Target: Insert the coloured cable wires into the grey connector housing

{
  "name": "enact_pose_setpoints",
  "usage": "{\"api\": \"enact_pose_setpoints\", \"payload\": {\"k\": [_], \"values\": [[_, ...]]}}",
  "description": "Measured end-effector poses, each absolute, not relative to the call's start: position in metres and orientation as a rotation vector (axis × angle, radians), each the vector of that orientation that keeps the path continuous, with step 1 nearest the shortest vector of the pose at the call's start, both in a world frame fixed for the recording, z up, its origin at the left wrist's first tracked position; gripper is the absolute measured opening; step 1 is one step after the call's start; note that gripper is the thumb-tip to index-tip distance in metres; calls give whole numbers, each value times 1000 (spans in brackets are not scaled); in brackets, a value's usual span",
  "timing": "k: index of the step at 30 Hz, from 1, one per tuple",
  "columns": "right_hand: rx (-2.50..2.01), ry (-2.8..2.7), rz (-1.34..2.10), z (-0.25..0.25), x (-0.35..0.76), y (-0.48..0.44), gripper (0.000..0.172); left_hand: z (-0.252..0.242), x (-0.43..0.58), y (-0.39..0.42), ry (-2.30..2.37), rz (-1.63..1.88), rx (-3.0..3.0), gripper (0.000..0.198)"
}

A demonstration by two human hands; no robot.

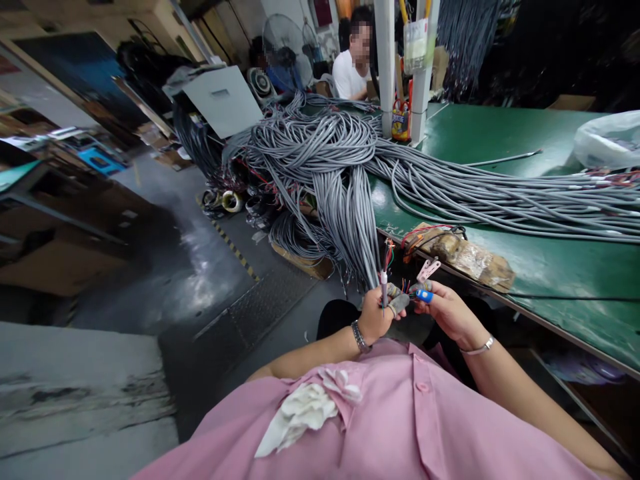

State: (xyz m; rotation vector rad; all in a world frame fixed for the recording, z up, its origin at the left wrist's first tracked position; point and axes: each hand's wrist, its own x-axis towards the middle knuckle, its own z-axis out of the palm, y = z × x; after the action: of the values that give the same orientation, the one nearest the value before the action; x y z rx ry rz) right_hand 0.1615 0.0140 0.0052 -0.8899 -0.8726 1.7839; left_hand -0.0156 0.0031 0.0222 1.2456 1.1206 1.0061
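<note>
My left hand [377,317] is closed around a grey cable [384,290] that stands upright, its stripped end fanning into red, green and other thin wires [389,252]. Its thumb and fingertips wear pale grey coverings. Close beside it, my right hand [447,310] is closed too, with a small pink two-armed tool [429,270] rising from its fingers and a blue band [424,295] at a fingertip. Short coloured wires [406,287] show between both hands; which fingers grip them I cannot make out.
Grey cables [320,143] lie heaped over the green workbench [500,133] and hang off its near corner. A tape-wrapped block [470,260] rests along the bench edge. White posts [385,67] rise from the bench. Behind it sits a person in white [347,77]. A fan [285,43] stands farther back.
</note>
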Motion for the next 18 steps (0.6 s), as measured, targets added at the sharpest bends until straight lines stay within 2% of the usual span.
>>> {"api": "enact_pose_setpoints", "payload": {"k": [5,11,18], "values": [[-922,-858,1741,0,158,14,16,22,-17,2,1073,1013,1257,35],[-828,-740,1894,-3,154,16,16,19,-21,5,1034,996,1252,40],[-785,-837,1870,6,147,22,20,22,-25,11,960,846,1338,45]]}}
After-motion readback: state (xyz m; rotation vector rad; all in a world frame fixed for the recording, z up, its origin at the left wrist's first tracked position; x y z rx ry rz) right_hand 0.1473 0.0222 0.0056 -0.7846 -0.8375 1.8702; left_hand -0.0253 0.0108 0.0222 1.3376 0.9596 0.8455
